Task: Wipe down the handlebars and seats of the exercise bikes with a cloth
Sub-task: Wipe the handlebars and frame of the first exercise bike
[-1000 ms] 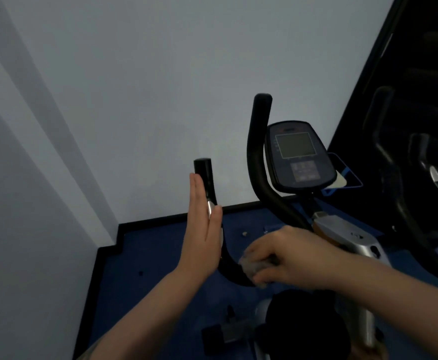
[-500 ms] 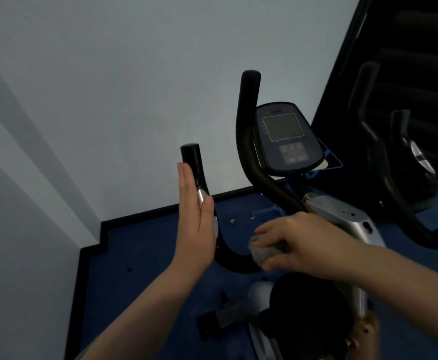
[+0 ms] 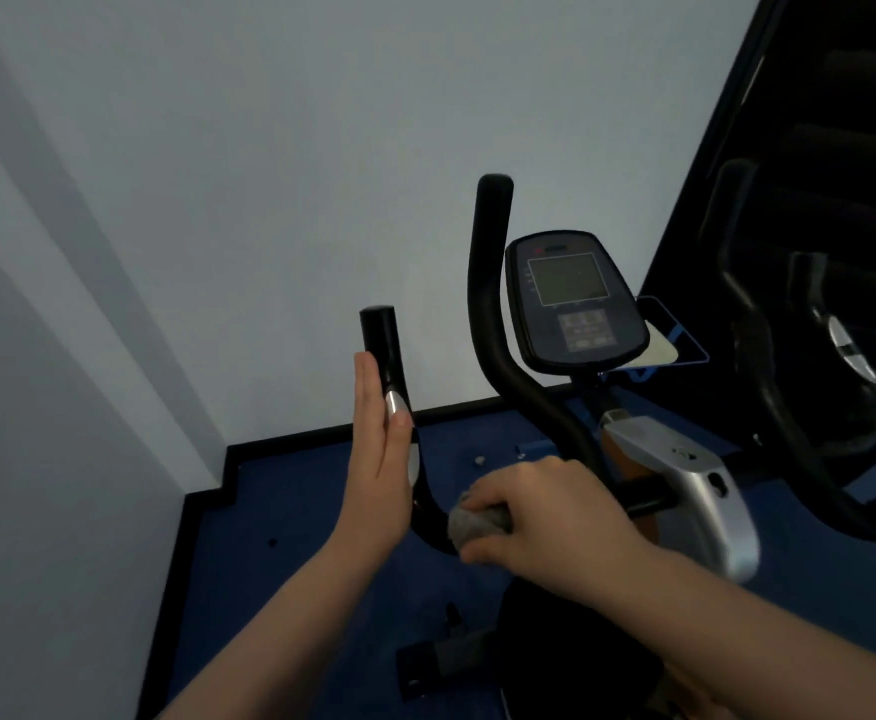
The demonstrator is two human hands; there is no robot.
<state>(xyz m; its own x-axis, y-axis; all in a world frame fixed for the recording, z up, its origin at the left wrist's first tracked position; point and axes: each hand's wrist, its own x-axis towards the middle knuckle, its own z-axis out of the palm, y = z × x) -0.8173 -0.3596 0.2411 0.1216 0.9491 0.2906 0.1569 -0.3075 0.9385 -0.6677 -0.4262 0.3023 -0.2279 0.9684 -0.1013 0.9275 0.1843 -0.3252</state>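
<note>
An exercise bike stands before me with black curved handlebars point(image 3: 488, 283) and a dark console point(image 3: 573, 298). My left hand point(image 3: 381, 459) is flat with straight fingers, pressed against the left handlebar grip point(image 3: 381, 340) beside its silver sensor plate. My right hand point(image 3: 540, 517) grips a grey cloth point(image 3: 472, 524) wrapped round the low bend of the left handlebar. The black seat point(image 3: 571, 646) shows below my right forearm, partly hidden.
A pale wall rises behind and to the left. Blue floor matting point(image 3: 280, 511) with a black edge lies under the bike. A second dark exercise machine point(image 3: 799, 407) stands close on the right. The bike's silver frame cover point(image 3: 695, 491) sits right of my right hand.
My right hand with the cloth has slid a little left along the handlebar's low bend. The left hand stays flat on the grip. The camera view has shifted slightly.
</note>
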